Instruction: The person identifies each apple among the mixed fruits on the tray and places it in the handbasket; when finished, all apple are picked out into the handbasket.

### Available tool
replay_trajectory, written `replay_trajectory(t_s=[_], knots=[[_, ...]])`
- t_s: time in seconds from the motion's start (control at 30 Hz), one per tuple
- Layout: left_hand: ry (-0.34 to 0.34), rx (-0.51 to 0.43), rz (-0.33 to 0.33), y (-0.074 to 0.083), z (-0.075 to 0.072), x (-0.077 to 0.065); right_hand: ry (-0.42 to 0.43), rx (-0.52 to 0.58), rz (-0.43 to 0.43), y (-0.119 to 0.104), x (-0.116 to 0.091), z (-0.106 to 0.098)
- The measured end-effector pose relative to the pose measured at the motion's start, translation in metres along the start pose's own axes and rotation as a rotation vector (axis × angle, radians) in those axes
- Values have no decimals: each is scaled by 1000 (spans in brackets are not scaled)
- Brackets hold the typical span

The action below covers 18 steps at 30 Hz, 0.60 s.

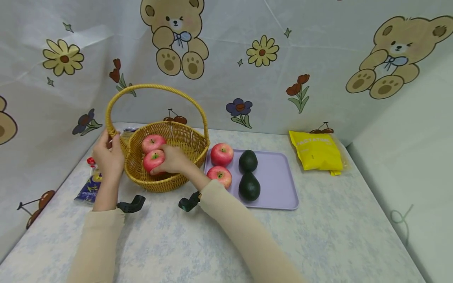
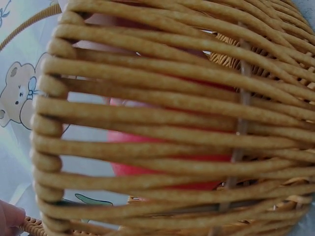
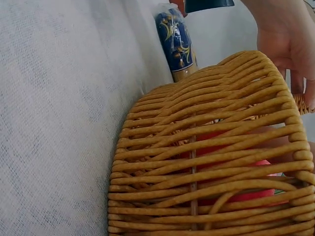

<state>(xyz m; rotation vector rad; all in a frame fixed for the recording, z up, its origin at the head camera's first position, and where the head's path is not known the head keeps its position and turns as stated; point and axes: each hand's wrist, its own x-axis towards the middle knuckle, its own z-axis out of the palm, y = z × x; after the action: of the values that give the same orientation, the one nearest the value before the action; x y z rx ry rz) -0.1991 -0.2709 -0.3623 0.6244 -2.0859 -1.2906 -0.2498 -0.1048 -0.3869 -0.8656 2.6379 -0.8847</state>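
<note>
Left of centre in the head view, the right hand [image 1: 171, 159] reaches into the wicker basket [image 1: 155, 186], thumb and fingers curled round the nearer apple [image 1: 152, 159]. The apple is likely firm, fairly light and smooth enough to slip, and could bruise if dropped; its widest part looks the best hold. It lies at the left end of that hand, between thumb and fingers, just below the farther apple [image 1: 152, 142] in the frame. Further left, the left hand [image 1: 110, 155] grips the handle [image 1: 155, 86] near its left foot; the basket is probably light and springy, easily steadied there
</note>
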Motion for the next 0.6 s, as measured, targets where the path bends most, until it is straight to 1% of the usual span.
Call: replay_trajectory(t_s=[0.2, 0.3, 0.6], knots=[[-5, -5, -16, 0, 0, 0, -23, -44, 5, -3, 0, 0], [0, -1, -10, 0, 0, 1, -31, -60, 2, -3, 0, 1], [15, 2, 5, -1, 1, 1, -24, -50, -8, -2, -1, 1]])
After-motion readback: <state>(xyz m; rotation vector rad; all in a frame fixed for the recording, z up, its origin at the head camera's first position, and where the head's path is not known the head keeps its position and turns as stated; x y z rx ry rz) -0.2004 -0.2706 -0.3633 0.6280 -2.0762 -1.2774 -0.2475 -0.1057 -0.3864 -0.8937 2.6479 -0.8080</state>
